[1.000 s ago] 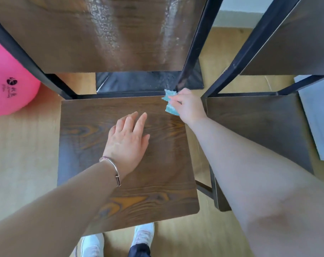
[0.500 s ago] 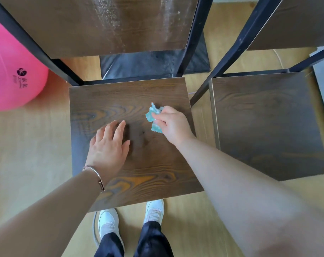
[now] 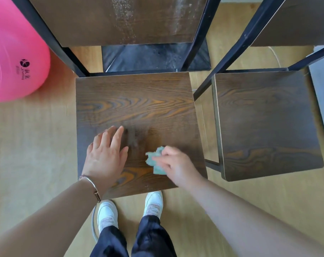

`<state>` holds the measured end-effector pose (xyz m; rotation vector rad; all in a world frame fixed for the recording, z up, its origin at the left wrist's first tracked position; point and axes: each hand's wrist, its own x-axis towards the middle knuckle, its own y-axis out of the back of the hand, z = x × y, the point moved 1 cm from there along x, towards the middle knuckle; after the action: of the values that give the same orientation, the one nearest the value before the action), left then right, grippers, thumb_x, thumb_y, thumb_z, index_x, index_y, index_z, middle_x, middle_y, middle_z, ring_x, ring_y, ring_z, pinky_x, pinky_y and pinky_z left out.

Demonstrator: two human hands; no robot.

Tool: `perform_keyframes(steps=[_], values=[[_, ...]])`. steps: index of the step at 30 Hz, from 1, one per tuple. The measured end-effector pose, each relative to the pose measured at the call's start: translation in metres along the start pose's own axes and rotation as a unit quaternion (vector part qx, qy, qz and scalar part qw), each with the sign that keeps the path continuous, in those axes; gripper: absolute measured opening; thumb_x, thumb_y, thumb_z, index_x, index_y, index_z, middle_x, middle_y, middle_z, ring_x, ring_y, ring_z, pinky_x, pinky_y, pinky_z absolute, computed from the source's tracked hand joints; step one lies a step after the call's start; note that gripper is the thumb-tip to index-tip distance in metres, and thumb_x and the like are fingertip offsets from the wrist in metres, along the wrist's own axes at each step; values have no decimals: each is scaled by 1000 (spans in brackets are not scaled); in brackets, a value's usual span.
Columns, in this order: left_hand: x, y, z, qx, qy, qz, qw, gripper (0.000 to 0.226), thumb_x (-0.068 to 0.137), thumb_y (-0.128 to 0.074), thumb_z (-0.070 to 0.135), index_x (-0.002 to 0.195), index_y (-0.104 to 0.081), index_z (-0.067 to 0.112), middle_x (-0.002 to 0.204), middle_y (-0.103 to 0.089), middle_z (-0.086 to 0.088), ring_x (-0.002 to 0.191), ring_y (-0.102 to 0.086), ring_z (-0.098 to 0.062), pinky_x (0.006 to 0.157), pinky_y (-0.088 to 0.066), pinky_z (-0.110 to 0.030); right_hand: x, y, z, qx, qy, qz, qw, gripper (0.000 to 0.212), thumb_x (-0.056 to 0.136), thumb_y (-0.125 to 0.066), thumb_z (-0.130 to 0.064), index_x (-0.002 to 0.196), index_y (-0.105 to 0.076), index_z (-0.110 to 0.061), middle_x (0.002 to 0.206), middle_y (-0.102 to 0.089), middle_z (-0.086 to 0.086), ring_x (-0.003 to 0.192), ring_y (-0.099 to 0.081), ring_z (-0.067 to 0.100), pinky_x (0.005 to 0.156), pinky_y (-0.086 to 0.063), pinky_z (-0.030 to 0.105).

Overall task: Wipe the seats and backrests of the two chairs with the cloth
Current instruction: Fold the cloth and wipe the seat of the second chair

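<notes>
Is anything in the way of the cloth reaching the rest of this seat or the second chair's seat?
The left hand lies flat on the left chair's seat, covering the patch just left of the cloth that the right hand grips. Toward the right chair's seat, nothing visible blocks; only a floor gap separates the seats.

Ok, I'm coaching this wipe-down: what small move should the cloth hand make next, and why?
Probably slide the cloth back up the seat through the dull smear beside the left hand. The right hand pinches the cloth near the seat's front edge, the left hand lies flat on the wood, and that patch looks worth another pass.
</notes>
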<state>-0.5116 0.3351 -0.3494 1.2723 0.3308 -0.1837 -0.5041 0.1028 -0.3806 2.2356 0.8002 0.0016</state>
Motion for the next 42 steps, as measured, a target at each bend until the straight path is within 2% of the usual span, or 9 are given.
perform_keyframes(steps=[4,8,13,16,22,27,35,38,42], values=[[4,-5,11,-6,-16,6,1000,58,96,-47,36,149,-30,17,146,-40,-10,129,-37,-34,101,-41,-53,79,86,42,-20,-94,141,985,19,95,-62,-20,104,-76,-9,92,-55,3,85,-56,18,75,-45,27],[16,-7,19,-11,-21,16,1000,58,96,-49,35,148,-33,16,145,-42,-10,127,-39,-34,100,-41,-52,154,131,74,-74,-156,176,969,32,97,-54,-35,112,-70,-11,102,-56,-1,93,-57,16,76,-44,24],[34,-4,21,-1,-28,26,999,59,96,-47,37,149,-31,17,146,-40,-9,126,-39,-34,101,-40,-52,190,144,84,-75,-183,178,964,32,96,-60,-35,121,-67,-15,112,-58,0,98,-54,10,69,-40,12],[43,0,23,4,-30,33,999,59,97,-44,38,150,-28,18,147,-39,-9,128,-38,-34,103,-39,-51,186,139,84,-46,-171,161,971,30,97,-60,-31,122,-68,-16,115,-58,0,104,-56,13,85,-50,22],[44,6,25,4,-22,29,999,59,98,-42,38,150,-25,19,149,-36,-10,130,-36,-36,104,-37,-52,134,124,80,-24,-128,107,986,24,96,-62,-29,116,-72,-19,99,-56,-11,96,-57,11,83,-50,26],[29,5,30,-2,-37,19,999,59,96,-47,36,149,-29,17,147,-38,-11,129,-37,-36,102,-38,-54,51,92,74,-21,-120,85,989,23,95,-64,-16,115,-73,-14,93,-57,2,88,-58,14,79,-52,31],[2,-8,26,1,-59,12,998,59,96,-49,35,148,-31,16,146,-39,-12,129,-36,-37,102,-37,-54,-85,30,65,-68,-80,119,987,23,89,-69,-7,110,-76,-14,78,-51,-2,65,-50,14,59,-48,32],[-7,-13,24,-1,-69,11,998,58,96,-49,35,148,-31,16,147,-38,-11,129,-36,-37,102,-37,-54,-110,11,58,-91,-91,133,983,22,89,-70,-8,108,-76,-17,75,-46,-4,66,-44,12,56,-43,26],[-17,-15,13,-6,-66,12,998,57,97,-46,37,148,-30,18,148,-38,-10,129,-36,-36,102,-37,-53,-114,5,52,-69,-137,161,975,28,88,-71,-4,112,-75,-17,79,-49,-6,69,-48,11,65,-39,14]])
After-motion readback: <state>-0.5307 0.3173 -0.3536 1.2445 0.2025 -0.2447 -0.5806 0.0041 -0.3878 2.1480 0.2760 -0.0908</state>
